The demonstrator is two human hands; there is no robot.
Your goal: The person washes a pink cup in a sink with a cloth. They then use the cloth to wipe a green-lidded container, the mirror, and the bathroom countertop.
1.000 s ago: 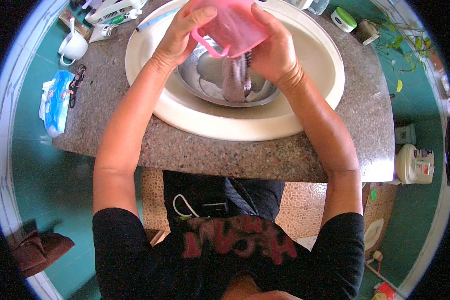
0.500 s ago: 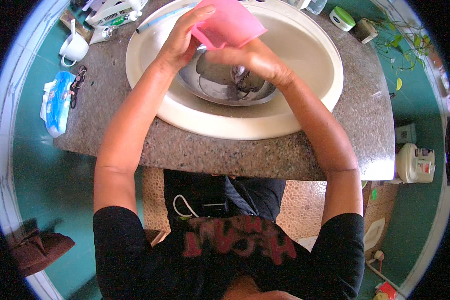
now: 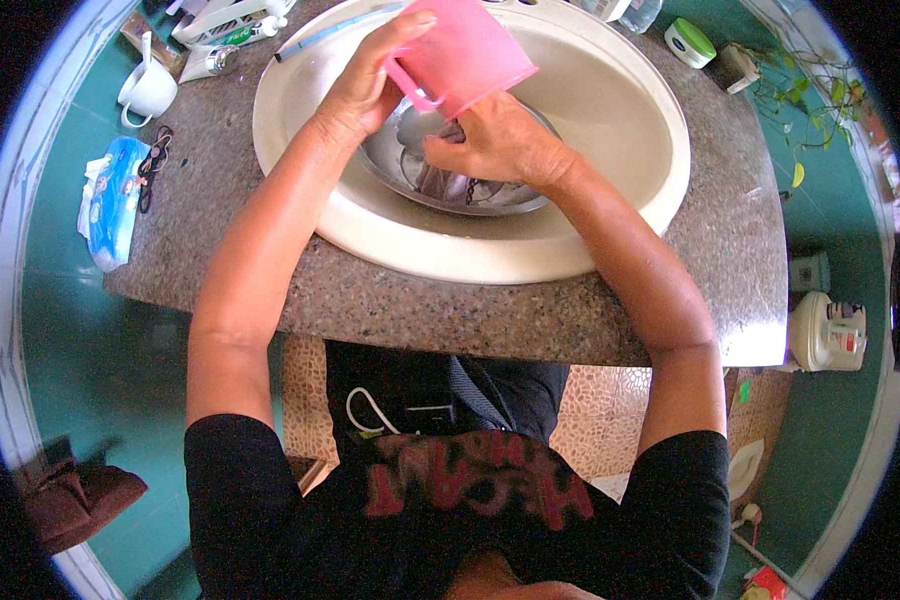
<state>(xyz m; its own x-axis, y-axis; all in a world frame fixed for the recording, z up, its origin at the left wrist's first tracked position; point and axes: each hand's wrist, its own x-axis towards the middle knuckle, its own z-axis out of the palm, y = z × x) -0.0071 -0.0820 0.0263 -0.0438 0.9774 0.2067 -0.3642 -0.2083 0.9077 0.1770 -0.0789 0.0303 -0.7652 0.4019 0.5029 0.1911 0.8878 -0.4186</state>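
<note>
My left hand (image 3: 365, 85) grips a pink plastic mug (image 3: 465, 55) by its handle side, tilted with its mouth toward the right and downward. Below it, a round metal basin (image 3: 385, 165) sits inside the cream oval washbasin (image 3: 420, 255). In the metal basin lies a wet-looking greyish-brown item with a dark edge (image 3: 445, 187); I cannot make out its kind. Just above this item is my right hand (image 3: 505, 145), its thumb stretched out to the left. The mug's rim partly hides the other fingertips.
The washbasin is set in a speckled stone counter (image 3: 470, 320). On the left are a blue tissue pack (image 3: 118, 205), glasses (image 3: 154, 165), a white cup (image 3: 150, 92) and a tube (image 3: 205, 63). At the far right stand a green-lidded jar (image 3: 690, 43) and a trailing plant (image 3: 805, 95).
The right hand, blurred earlier, has shifted slightly lower and its thumb now stands out. The mug has tipped a little further down. The greyish-brown item shows farther left in the basin.
</note>
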